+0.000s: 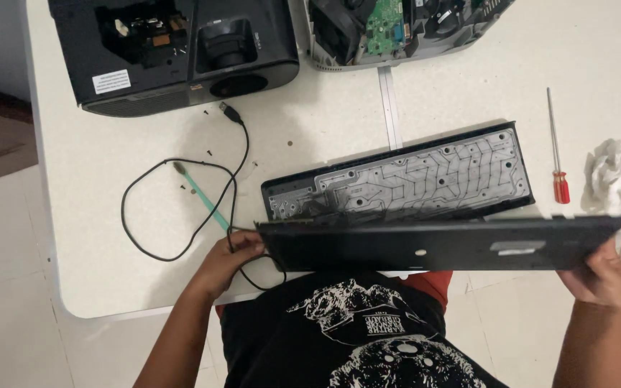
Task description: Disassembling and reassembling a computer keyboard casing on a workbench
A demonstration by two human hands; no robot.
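I hold a long black keyboard back cover lifted above the table's near edge, tilted on its side. My left hand grips its left end, my right hand grips its right end. Just behind it the opened keyboard half lies flat, showing a translucent membrane sheet with printed traces. A black cable loops from the cover's left end across the table to a plug near the projector.
A black opened projector and a grey opened device with a green circuit board stand at the back. A red-handled screwdriver, crumpled white tissue, a green-handled brush and small loose screws lie on the white table.
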